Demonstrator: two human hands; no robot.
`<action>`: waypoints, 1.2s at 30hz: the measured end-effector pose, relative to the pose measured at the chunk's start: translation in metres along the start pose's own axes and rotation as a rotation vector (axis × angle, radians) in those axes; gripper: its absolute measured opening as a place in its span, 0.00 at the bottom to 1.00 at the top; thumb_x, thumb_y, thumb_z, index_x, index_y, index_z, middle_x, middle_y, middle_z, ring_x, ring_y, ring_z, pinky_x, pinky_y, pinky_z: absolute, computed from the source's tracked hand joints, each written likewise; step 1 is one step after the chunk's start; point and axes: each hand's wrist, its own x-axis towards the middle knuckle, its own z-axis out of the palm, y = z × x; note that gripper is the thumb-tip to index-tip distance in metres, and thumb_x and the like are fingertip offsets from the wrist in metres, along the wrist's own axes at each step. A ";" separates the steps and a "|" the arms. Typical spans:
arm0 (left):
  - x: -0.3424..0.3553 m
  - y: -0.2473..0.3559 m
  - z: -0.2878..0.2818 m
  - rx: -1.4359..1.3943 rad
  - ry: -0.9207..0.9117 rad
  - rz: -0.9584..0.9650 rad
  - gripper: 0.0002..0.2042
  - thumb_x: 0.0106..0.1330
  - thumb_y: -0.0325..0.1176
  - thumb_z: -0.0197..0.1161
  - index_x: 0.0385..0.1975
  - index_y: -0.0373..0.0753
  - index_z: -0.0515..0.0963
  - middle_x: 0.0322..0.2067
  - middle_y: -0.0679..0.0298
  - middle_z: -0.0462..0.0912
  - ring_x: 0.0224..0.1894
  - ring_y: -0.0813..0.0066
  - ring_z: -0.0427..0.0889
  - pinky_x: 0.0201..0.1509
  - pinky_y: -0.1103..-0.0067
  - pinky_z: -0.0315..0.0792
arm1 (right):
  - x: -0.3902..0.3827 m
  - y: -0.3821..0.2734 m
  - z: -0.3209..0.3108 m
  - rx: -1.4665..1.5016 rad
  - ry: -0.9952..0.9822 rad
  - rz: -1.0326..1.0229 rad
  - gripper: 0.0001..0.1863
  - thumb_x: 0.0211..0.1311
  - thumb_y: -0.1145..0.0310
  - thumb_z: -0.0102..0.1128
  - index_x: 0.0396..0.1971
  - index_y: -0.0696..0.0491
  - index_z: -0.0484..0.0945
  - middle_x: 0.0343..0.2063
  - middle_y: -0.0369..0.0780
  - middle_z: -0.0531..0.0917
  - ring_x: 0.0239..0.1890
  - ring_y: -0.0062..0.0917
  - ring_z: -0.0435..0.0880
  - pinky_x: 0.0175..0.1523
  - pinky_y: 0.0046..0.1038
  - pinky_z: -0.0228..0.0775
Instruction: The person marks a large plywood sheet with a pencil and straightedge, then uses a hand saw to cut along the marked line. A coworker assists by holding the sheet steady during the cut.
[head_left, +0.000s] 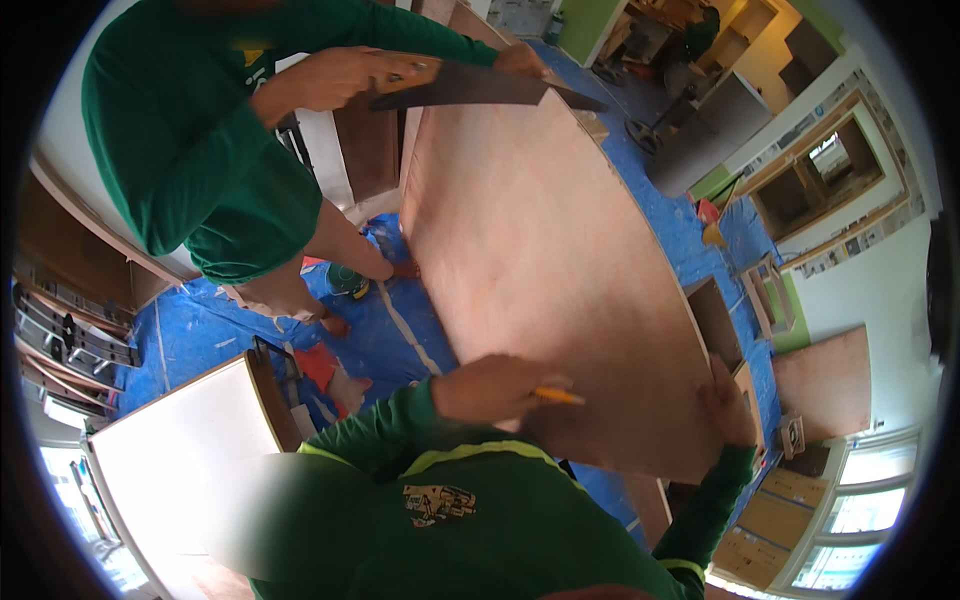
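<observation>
A large reddish-brown plywood sheet reaches from in front of me to a co-worker on the far side. My left hand is closed round a yellow pencil, whose end sticks out to the right over the sheet's near part. On the sheet's right edge, near its close corner, my right hand grips the wood. Across the far end lies the dark blade of a hand saw. The co-worker in green holds its handle with one hand and rests the other by the far edge.
Blue sheeting covers the floor, with a dark green bucket by the co-worker's feet. A white-topped panel or table stands left of me. Wooden boxes sit under the plywood's right side. Another person is in the far room.
</observation>
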 end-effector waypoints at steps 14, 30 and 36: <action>0.032 -0.043 0.016 0.123 -0.105 -0.070 0.17 0.77 0.31 0.58 0.62 0.39 0.81 0.48 0.53 0.90 0.48 0.53 0.89 0.55 0.65 0.81 | -0.003 -0.023 0.002 0.127 0.084 -0.190 0.28 0.78 0.65 0.61 0.72 0.60 0.71 0.59 0.56 0.86 0.65 0.46 0.85 0.69 0.37 0.73; -0.371 -0.313 0.265 0.175 -0.216 -1.527 0.29 0.77 0.64 0.58 0.54 0.41 0.85 0.40 0.52 0.90 0.39 0.52 0.89 0.47 0.59 0.82 | 0.015 -0.011 0.001 0.038 0.089 -0.193 0.33 0.74 0.70 0.59 0.78 0.48 0.66 0.53 0.58 0.86 0.52 0.60 0.86 0.55 0.55 0.76; -0.319 -0.271 0.345 0.117 0.154 -1.492 0.27 0.75 0.60 0.61 0.55 0.42 0.86 0.40 0.52 0.90 0.42 0.53 0.90 0.48 0.57 0.83 | -0.007 -0.028 0.011 -0.034 0.233 -0.265 0.42 0.72 0.72 0.60 0.84 0.42 0.57 0.51 0.57 0.86 0.42 0.56 0.88 0.42 0.55 0.78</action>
